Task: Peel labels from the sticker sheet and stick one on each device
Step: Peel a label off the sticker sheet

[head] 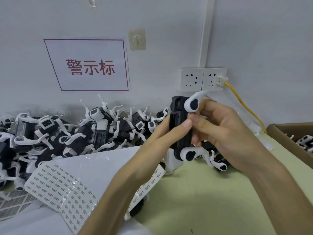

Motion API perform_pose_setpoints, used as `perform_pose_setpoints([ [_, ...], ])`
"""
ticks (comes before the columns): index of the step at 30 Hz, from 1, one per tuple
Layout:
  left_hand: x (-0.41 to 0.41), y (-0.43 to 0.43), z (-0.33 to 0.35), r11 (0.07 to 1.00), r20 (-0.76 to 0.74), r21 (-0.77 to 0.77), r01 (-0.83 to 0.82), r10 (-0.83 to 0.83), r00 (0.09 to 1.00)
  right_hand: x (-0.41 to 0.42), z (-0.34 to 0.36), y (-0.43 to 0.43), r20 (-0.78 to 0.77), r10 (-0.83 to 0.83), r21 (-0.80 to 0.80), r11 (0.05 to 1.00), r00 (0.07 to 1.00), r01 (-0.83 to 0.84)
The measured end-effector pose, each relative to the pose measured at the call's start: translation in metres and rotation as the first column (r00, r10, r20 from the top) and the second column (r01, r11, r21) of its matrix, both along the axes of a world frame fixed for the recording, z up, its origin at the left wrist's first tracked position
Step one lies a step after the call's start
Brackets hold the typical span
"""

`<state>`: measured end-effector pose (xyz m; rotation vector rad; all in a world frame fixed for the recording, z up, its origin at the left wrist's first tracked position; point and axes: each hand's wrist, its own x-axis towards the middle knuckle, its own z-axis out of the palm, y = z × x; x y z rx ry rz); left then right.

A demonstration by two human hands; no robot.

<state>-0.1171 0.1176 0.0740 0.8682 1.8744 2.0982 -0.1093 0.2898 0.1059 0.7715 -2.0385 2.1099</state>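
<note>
A pale grey wall point(169, 22) stands behind a pale green table point(194, 192). Along the table's back edge, toward the left corner, a large pile of devices point(67, 133) is heaped: black bodies with white legs, tangled together. A sticker sheet point(55, 184) is laid at the front left, and its rows of small labels are partly covered by the left forearm. At the right edge an open cardboard box point(288, 138) is seen, with a few more devices point(304, 141) lying in it. On the wall are fixed a red-bordered sign point(89, 65), a double socket point(203, 79) with a yellow cable point(243, 106) plugged in, and a small hook point(137, 39).

One black device point(180, 133) is held up above the table near its back edge, below the socket. Its long axis is kept nearly upright, with white legs at top and bottom on its right side. It is gripped by the left hand point(162, 138), thumb laid across the front and fingers wrapped behind. The thumb and forefinger of the right hand point(225, 129) are pinched against the body's right edge, just beside the left thumb. Whether a label lies under them cannot be told.
</note>
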Motion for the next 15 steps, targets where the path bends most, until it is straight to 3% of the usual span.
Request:
perform_pose_setpoints([
  [3, -0.001, -0.002, -0.001, 1.000, 0.017, 0.019, -0.015, 0.015, 1.000, -0.001, -0.002, -0.001, 0.022, 0.021, -0.013, 1.000, 1.000, -0.020],
  [8, -0.005, 0.013, -0.004, 0.967, 0.197, 0.133, -0.220, 0.191, 0.962, -0.006, -0.006, -0.003, 0.033, -0.057, 0.062, 0.997, 0.998, 0.055],
  [11, -0.010, 0.013, -0.006, 0.938, 0.315, 0.150, -0.312, 0.254, 0.915, -0.009, -0.001, 0.010, 0.065, -0.166, 0.066, 0.985, 0.984, 0.161],
  [15, -0.016, 0.009, -0.005, 0.929, 0.318, 0.145, -0.340, 0.282, 0.905, -0.017, 0.002, 0.031, 0.009, -0.317, -0.024, 0.948, 0.948, 0.317],
])
